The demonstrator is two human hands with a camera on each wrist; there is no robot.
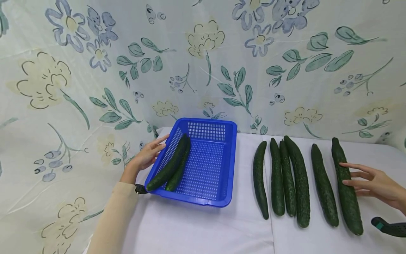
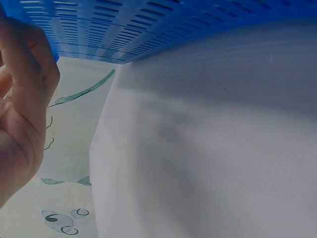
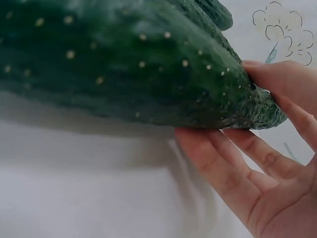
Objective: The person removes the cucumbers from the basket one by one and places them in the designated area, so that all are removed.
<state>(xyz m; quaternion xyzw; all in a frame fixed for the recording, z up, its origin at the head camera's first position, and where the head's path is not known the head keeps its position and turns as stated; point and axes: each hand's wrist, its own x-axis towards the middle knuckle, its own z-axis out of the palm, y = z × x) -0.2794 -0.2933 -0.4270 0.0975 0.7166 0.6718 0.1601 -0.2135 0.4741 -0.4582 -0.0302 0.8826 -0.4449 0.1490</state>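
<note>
The outermost cucumber is held between the fingers of the right hand; the blue basket, at the fingertips of the left hand, is touched with them loosely extended.

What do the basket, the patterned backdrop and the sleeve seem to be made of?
Blue basket: probably moulded plastic, slightly glossy, given its even colour and regular slots.
Backdrop: likely thin printed cloth, mostly matte, softly creased; coated sheeting is possible.
Sleeve: probably matte fabric; weave unclear.
</note>
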